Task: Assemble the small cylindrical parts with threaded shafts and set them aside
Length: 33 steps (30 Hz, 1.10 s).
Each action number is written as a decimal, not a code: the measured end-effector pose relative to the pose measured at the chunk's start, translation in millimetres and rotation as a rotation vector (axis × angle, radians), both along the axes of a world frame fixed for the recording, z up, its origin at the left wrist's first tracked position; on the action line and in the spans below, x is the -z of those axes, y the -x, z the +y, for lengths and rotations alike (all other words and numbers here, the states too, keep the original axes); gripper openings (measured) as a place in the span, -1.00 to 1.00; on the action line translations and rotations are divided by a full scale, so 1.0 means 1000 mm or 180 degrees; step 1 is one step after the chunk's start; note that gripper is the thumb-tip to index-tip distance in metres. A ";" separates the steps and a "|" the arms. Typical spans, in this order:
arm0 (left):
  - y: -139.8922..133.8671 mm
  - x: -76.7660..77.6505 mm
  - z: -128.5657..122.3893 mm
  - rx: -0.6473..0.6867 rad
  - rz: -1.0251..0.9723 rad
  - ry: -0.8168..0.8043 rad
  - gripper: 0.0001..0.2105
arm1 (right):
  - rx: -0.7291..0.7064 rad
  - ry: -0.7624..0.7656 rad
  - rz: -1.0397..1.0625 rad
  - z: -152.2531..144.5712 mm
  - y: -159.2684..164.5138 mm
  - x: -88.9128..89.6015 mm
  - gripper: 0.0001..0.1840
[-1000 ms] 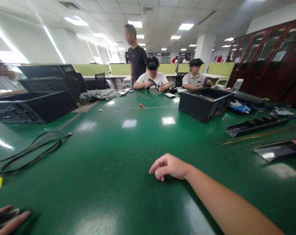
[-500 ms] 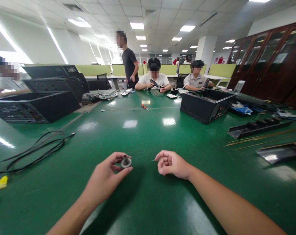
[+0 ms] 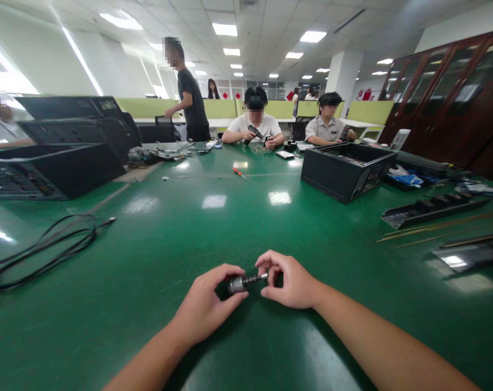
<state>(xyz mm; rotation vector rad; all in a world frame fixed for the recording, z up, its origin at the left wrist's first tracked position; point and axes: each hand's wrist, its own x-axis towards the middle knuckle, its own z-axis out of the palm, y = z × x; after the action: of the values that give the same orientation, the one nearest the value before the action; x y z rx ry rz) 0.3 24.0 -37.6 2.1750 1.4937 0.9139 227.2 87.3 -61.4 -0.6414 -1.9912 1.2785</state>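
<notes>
My left hand point(image 3: 207, 298) grips a small metal cylinder with a thin shaft and a coil spring point(image 3: 238, 284) between thumb and fingers. Its shaft points right, and the bright tip reaches the fingers of my right hand point(image 3: 289, 279). That hand is half curled, with thumb and forefinger apart on either side of the tip. Whether its fingers touch the shaft, I cannot tell. Both hands are just above the green tabletop point(image 3: 213, 233). The back end of the metal part is hidden in my left palm.
Black cables point(image 3: 67, 244) lie left. Black computer cases point(image 3: 348, 171) stand on both sides of the table. An orange screwdriver point(image 3: 238, 172) lies farther off. Metal rails point(image 3: 434, 210) and thin rods point(image 3: 434, 228) lie right. Co-workers point(image 3: 252, 125) sit opposite; one person point(image 3: 192, 98) walks behind.
My left hand has moved right and turned, so the part's shaft now points at my right hand. My right hand has stayed nearly in place. The walking person has moved left.
</notes>
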 end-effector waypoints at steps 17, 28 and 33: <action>-0.010 -0.001 -0.002 0.0253 -0.0344 0.0006 -0.75 | 0.0165 -0.0626 -0.0569 -0.005 0.002 -0.003 -0.74; -0.012 -0.003 -0.004 0.0359 -0.0281 0.0011 -0.78 | 0.0136 -0.0943 -0.0561 -0.006 0.001 -0.001 -0.80; -0.013 -0.003 -0.004 0.0365 -0.0256 0.0015 -0.79 | 0.0157 -0.0960 -0.0588 -0.006 0.001 -0.001 -0.84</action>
<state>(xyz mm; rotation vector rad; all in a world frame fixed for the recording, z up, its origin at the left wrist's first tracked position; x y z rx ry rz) 13.6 20.3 -34.6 2.1689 1.3185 0.9462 225.7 81.2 -60.6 -0.6741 -2.2456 0.8906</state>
